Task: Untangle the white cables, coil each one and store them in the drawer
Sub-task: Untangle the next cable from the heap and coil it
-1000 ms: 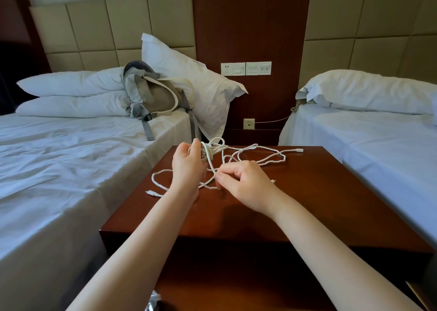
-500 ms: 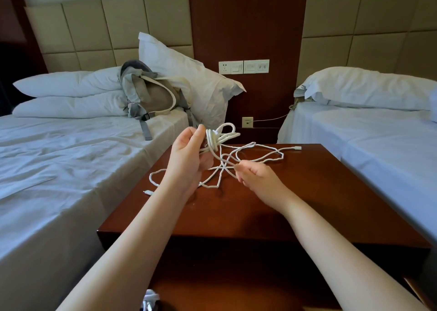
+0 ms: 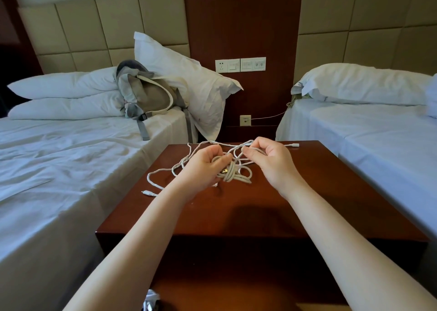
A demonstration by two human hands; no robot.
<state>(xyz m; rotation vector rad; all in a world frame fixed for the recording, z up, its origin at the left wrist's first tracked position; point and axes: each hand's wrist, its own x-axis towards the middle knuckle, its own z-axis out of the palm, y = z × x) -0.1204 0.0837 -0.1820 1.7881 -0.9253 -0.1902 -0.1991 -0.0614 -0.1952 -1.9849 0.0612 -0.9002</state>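
Tangled white cables on dark red-brown wooden desk, left hand gripping the knotted bundle, right hand pinching a strand just beside it

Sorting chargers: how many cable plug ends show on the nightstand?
2: one white plug end by the brown wooden nightstand's left edge, one at its far right; others may be hidden.
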